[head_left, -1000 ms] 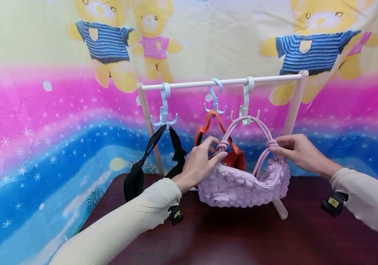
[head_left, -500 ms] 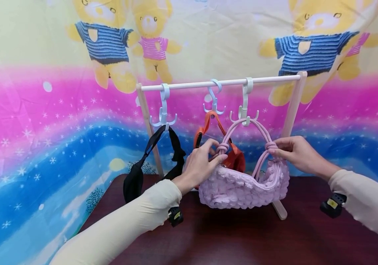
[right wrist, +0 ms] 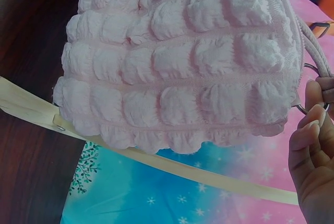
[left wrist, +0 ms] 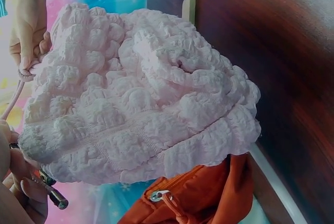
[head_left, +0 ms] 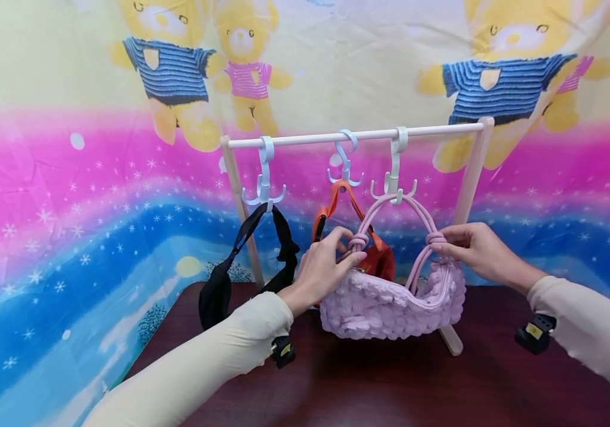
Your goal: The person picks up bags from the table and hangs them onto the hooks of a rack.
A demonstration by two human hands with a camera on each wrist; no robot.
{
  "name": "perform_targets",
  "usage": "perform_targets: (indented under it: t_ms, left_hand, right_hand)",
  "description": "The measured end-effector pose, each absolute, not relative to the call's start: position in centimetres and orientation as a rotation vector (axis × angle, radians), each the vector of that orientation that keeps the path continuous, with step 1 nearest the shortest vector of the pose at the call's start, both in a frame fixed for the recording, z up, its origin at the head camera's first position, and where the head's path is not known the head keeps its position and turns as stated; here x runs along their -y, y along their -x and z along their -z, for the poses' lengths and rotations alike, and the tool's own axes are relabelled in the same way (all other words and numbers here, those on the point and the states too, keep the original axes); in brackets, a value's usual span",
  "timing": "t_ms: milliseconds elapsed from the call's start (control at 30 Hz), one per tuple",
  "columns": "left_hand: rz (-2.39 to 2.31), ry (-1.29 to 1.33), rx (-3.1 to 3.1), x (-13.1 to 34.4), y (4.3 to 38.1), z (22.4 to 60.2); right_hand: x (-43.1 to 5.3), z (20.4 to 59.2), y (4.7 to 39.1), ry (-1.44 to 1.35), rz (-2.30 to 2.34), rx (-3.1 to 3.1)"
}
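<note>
A puffy pale pink handbag (head_left: 385, 308) hangs in front of the rack's right side, above the table. Its looped cord handle (head_left: 390, 201) reaches up to the prongs of the pale green hook (head_left: 397, 163). My left hand (head_left: 322, 267) pinches the handle near its left knot. Gripping the base of the right knot is my right hand (head_left: 478, 252). In the right wrist view, the fingers (right wrist: 308, 135) sit by a metal ring at the bag's top corner. The left wrist view shows the bag's bubbly fabric (left wrist: 130, 93) close up, with part of the left hand at the edge.
An orange bag (head_left: 382, 258) hangs from the middle blue hook (head_left: 345, 157), partly behind the pink one. A black bag (head_left: 216, 296) hangs from the left hook (head_left: 265, 172). The wooden rack's bar (head_left: 305, 140) runs across, and its foot (head_left: 451, 341) rests on the dark table (head_left: 390, 385).
Both hands and the pink handbag have sunk slightly, and the top of the handle sits a little lower against the pale green hook. The grips look the same.
</note>
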State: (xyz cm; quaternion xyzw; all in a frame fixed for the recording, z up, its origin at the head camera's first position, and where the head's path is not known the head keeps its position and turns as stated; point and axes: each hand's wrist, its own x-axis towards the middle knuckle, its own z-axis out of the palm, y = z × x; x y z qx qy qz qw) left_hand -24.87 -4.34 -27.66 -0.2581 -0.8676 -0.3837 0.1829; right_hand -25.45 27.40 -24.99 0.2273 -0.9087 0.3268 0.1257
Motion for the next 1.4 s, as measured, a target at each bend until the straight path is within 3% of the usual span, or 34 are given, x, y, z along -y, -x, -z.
perform_targets:
  t_ms: [1400]
  left_hand:
    - [1.069,0.697,2.482,4.07,24.76,28.39]
  right_hand:
    - [-27.13,25.73,25.41,-0.714,-1.005,2.656]
